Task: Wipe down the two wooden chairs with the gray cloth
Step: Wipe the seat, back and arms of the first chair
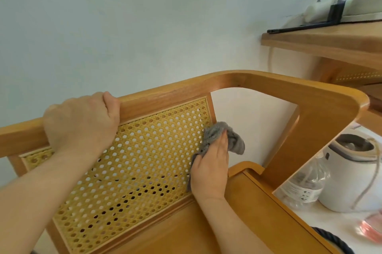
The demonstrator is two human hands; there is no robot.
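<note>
My right hand is nearest, flat against the right edge of the cane back panel of the wooden chair, its fingers held together and pressing the gray cloth onto the weave; part of the cloth bunches out past my fingertips to the right. My left hand is further up and to the left, fingers curled over and clamped on the chair's top rail to steady it. I judge I'm partway through the backrest of this first chair. A second one may be the cane and wood showing under the desk at far right, but I can't tell. To do this step well, I'd keep my palm flat, press lightly so the weave doesn't snag the cloth, work along the rows, then run the cloth around the frame and the curved armrest. A white appliance and a plastic bottle sit just right of the chair.
</note>
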